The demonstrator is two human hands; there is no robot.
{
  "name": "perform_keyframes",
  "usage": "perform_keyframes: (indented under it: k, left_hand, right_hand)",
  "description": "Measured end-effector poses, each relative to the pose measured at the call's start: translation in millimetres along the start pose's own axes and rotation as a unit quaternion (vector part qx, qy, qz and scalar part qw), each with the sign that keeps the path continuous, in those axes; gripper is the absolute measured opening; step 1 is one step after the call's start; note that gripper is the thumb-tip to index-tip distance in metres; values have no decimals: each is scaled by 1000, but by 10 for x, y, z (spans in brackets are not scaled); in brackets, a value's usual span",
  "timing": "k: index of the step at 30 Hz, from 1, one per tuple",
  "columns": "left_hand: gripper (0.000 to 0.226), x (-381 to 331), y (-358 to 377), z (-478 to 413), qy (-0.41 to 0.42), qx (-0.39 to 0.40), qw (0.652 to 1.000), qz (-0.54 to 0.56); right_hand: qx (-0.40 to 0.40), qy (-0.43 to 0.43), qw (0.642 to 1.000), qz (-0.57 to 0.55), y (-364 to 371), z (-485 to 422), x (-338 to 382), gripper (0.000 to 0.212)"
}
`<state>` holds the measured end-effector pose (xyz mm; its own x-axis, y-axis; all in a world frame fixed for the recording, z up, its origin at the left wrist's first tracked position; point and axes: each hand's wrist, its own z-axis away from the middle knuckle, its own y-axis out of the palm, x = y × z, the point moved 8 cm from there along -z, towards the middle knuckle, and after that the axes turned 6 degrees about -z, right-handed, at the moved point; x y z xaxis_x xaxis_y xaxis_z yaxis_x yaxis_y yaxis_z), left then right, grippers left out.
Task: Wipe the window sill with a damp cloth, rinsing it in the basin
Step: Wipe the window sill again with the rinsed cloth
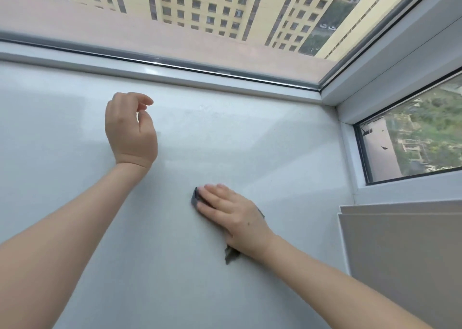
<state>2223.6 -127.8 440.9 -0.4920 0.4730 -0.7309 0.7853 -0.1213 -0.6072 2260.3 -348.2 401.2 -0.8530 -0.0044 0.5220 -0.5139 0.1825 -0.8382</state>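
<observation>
The dark cloth (195, 196) lies flat on the window sill (262, 141). Its long axis runs under my right hand (232, 213) from fingertips to wrist, with only its two ends showing. My fingers lie straight and press on it, pinching nothing. Bare sill stretches from the fingertips toward the window frame (175, 72), so I judge the stroke goes that way. My left hand (130, 131), loosely curled and holding nothing, is well apart, farther left. No basin is in view.

White-framed corner window (375, 76) shows yellow apartment blocks (225, 6) ahead, greenery (440, 118) through the right pane (410, 141)
</observation>
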Motion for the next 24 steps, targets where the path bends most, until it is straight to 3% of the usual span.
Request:
perform_keyframes:
  k: [2, 6, 9, 12, 14, 16, 21, 24]
  left_hand:
    - [30, 18, -50, 14, 6, 28, 999, -26]
    - [32, 143, -143, 69, 3, 58, 996, -69]
    - [33, 257, -197, 108, 10, 76, 992, -101]
    - [33, 322, -247, 126, 15, 80, 990, -118]
    - [32, 316, -266, 138, 25, 79, 990, -117]
    - [30, 323, -291, 143, 34, 77, 990, -116]
    - [27, 367, -383, 156, 50, 76, 989, -120]
    - [26, 375, -414, 172, 44, 77, 989, -120]
  right_hand:
    - [-2, 27, 997, -70, -75, 115, 135, 49]
    - [-223, 212, 929, -204, -910, 271, -196, 49]
    - [-283, 324, 899, -78, -1371, 557, -677, 41]
    - [-223, 444, 866, 56, -1297, 779, -985, 67]
    - [-153, 451, 875, 81, -1013, 757, -1063, 80]
    - [-90, 434, 884, 150, -798, 668, -1200, 79]
    - [-151, 463, 855, 178, -993, 412, -1603, 60]
    - [-147, 364, 912, 116, -759, 382, -1181, 66]
